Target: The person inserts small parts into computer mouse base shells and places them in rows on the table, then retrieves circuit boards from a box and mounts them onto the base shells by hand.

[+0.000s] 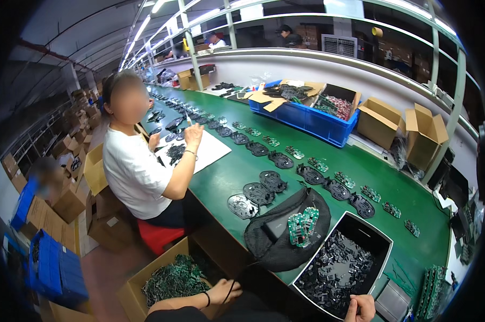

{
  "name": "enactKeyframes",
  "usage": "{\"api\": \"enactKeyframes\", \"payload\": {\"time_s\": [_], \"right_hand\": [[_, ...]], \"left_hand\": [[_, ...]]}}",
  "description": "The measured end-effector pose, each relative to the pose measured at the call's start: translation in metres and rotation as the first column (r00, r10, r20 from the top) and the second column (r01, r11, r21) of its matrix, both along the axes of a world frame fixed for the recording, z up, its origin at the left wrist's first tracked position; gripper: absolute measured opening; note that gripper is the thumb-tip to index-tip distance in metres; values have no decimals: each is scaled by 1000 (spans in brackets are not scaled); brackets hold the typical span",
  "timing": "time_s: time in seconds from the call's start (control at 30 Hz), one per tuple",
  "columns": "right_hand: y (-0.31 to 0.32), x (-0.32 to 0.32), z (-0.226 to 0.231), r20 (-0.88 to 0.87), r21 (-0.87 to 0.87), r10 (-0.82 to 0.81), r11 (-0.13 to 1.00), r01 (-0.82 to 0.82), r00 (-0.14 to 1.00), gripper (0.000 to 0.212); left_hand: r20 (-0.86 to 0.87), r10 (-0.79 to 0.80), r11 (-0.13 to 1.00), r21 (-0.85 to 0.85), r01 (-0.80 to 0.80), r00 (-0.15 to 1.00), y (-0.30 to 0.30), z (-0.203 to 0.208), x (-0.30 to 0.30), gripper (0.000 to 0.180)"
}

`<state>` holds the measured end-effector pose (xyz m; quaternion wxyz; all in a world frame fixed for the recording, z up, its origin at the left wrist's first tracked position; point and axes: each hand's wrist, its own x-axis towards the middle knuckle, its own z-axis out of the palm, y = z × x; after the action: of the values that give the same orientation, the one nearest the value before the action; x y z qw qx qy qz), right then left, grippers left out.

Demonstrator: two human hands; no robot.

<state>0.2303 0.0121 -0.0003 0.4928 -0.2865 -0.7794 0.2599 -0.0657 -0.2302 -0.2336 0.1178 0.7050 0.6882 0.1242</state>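
My left hand (pixel 223 292) is low at the table's near side, fingers curled around a thin black cord that runs up to a black mesh bag (pixel 269 241). A few green circuit boards (pixel 301 225) lie on that bag. Below my left hand, an open cardboard box (pixel 135 284) holds many green circuit boards. My right hand (pixel 363 308) is at the lower edge, at the near rim of a white-edged black tray (pixel 379 236) filled with small black parts. Whether its fingers hold anything is not visible.
Black plastic shells (pixel 258 193) and small green boards (pixel 350 180) lie in rows along the green belt (pixel 226 166). A person in a white shirt (pixel 132 166) sits at the left. A blue crate (pixel 307 121) and cardboard boxes (pixel 425 129) stand at the far side.
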Motion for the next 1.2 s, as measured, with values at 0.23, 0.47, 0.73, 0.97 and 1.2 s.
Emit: {"api": "enactKeyframes", "payload": {"time_s": [0.23,0.47,0.73,0.97,1.2], "right_hand": [[14,-12,-27,-54,-28,-30,999,29,998,3],[17,-3,-22,-46,66,-29,997,32,999,3],[-8,6,4,-27,41,65,997,-64,998,5],[-5,9,-1,-122,64,25,998,-18,992,7],[10,-4,-29,-162,111,161,983,-144,974,13]], "left_hand": [[371,700,377,533,-757,610,32,61,-42,4],[378,146,487,777,-399,914,163,213,4,12],[-47,-122,131,989,63,991,270,417,-21,88],[496,236,35,855,-518,835,283,641,-64,80],[538,-334,190,843,-504,774,333,534,-118,83]]}}
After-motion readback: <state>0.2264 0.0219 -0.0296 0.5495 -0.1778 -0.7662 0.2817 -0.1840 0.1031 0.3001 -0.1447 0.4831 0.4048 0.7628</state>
